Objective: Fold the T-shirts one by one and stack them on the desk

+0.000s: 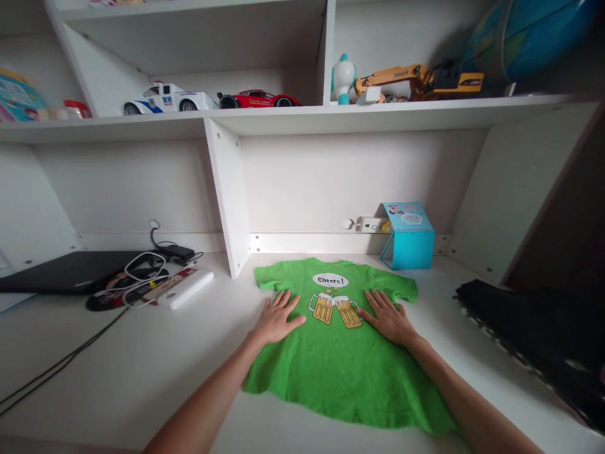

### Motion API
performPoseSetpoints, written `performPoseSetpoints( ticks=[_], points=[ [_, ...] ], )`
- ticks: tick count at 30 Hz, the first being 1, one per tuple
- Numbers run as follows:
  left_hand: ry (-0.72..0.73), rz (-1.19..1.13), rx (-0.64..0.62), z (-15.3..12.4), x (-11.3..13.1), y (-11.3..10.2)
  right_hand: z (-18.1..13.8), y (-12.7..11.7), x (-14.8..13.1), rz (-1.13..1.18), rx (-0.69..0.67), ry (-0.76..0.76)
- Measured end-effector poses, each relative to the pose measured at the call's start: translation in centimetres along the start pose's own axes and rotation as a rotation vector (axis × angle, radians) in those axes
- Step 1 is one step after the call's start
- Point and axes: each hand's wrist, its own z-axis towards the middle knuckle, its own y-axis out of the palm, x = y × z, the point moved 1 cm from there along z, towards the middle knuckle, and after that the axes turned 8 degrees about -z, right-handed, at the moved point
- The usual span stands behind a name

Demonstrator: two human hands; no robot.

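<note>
A green T-shirt [331, 366] lies spread on the white desk [189, 366], its collar toward the back wall and its hem toward me. Its front bears a "Cheers!" bubble and two beer mugs. My left hand [278, 317] rests flat on the shirt's left side, fingers apart, left of the printed mugs. On the other side my right hand [390, 318] also lies flat with fingers spread, its thumb tip at the right mug. Neither hand grips the cloth. Part of the shirt's right edge is hidden under my right forearm.
Behind the shirt stands a blue desk calendar [412, 246] by a power strip [373, 224]. Left are a black laptop [70, 271], cables and a white power bank-like box [186, 289]. A dark cloth item [534, 340] lies right. Toys line the shelf [283, 118] above.
</note>
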Motion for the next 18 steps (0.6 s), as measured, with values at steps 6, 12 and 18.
performPoseSetpoints(
  ticks=[6, 12, 18],
  points=[
    [-0.007, -0.007, 0.002, 0.0, 0.0, -0.2, -0.3, -0.4, -0.3, 0.013, -0.009, -0.001],
    [-0.004, -0.052, -0.067, -1.6, 1.0, -0.5, -0.2, -1.1, 0.8, 0.038, -0.037, -0.065],
    [0.024, -0.173, -0.187, -1.7, 0.7, -4.1, 0.1, -2.4, 1.9, 0.068, -0.121, -0.119]
  ],
)
